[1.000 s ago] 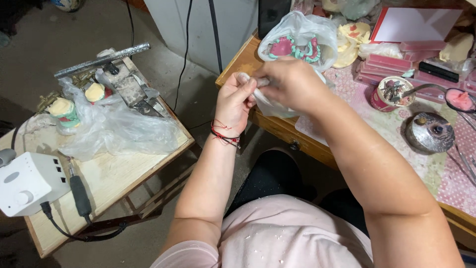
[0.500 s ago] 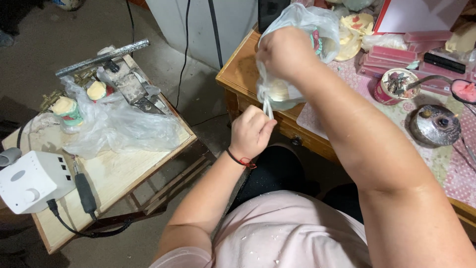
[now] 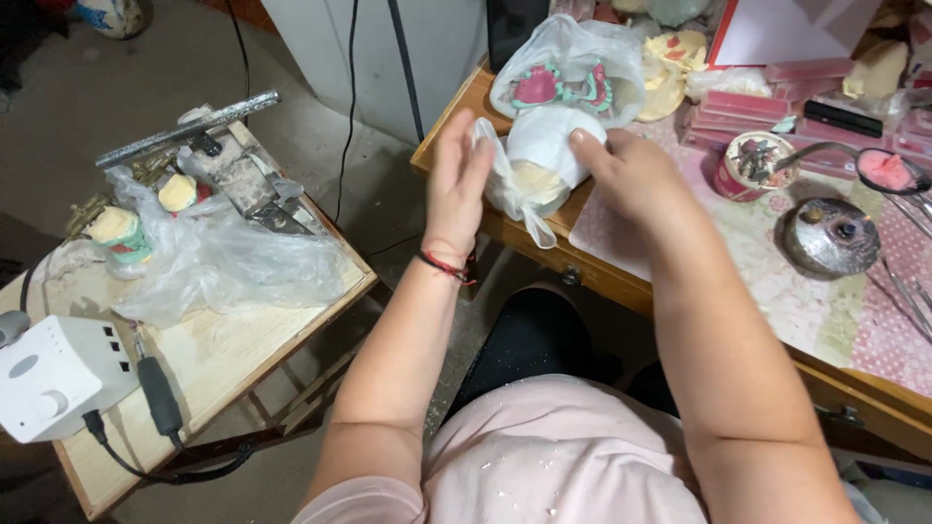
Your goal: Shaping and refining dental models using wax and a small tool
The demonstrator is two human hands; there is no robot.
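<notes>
A small tied white plastic bag (image 3: 537,160) with a pale lumpy cast inside rests at the front edge of the wooden desk (image 3: 621,281). My right hand (image 3: 629,175) grips its right side, thumb on top. My left hand (image 3: 458,180) is pressed flat against its left side, fingers together and pointing up, touching the knotted plastic. A red string bracelet circles my left wrist. Right behind the bag lies a larger clear bag (image 3: 571,73) holding pink and green dental casts.
A low wooden side table (image 3: 233,335) at the left carries crumpled clear plastic (image 3: 209,257), casts, a metal tool (image 3: 189,126) and a white control box (image 3: 49,374) with a cable. The desk holds a pink cup (image 3: 746,165), a round metal pot (image 3: 830,236), pink wax slabs (image 3: 748,107) and a patterned mat.
The bag was lifted high by my right hand while my left pulled its tail. Now it is back down at the desk edge with both hands against it.
</notes>
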